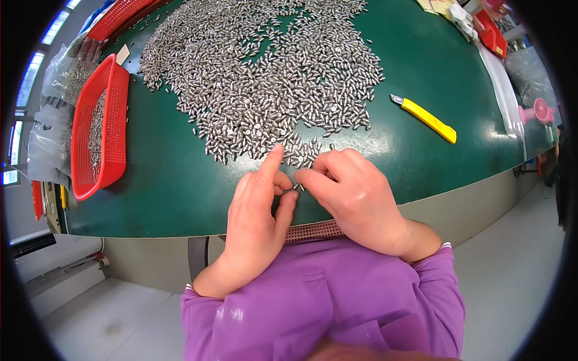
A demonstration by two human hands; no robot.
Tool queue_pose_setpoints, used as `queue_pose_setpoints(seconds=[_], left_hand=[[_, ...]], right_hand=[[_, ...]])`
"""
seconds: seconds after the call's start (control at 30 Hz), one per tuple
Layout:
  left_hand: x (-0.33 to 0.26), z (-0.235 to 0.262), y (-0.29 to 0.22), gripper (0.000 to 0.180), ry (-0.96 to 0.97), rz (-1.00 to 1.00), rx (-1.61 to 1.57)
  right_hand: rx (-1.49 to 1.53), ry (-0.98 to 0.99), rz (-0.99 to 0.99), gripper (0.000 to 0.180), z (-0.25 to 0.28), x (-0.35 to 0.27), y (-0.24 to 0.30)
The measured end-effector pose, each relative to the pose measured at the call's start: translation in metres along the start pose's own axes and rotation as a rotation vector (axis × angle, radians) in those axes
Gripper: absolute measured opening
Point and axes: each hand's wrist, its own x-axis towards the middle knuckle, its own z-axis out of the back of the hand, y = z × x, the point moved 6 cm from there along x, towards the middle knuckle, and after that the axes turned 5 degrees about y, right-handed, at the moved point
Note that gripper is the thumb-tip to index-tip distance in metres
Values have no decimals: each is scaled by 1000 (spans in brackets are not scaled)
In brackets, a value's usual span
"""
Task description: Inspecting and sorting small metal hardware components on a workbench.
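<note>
Metal parts [259, 114] lie heaped just past the fingertips, with a strip of green table [174, 201] between the heap and the curved near edge; open surface shows on both sides of the hands. Left hand [256, 201] is half curled, index finger extended to the heap's edge, thumb bent inward; right hand [364, 201] is curled, thumb and forefinger drawn close. A part or two shows between them, but I cannot tell whether either grips one. Farther out, a red basket [117, 129] stands left, and a yellow cutter [428, 120] lies right with room around it.
</note>
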Motion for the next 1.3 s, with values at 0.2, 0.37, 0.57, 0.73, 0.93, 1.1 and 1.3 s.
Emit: queue_pose_setpoints(seconds=[0.2,0.37,0.57,0.73,0.93,1.1,1.3], left_hand=[[0,-1,0,78,0,1,16],[0,0,-1,78,6,1,12],[1,0,1,76,14,55,-38],[2,-1,2,75,13,85,-47],[1,-2,5,74,11,121,-32],[-2,-1,4,75,43,107,-54],[-1,0,1,75,67,83,-54]], right_hand=[[87,10,-12,23,4,-7,-5],[191,-14,29,23,5,-8,-5],[226,-55,-43,20,0,-7,-6],[168,-72,-35,20,1,-5,-3],[127,-51,-23,16,-2,-1,0],[130,-52,-44,17,-5,-4,0],[120,-29,-43,16,-6,-5,0]])
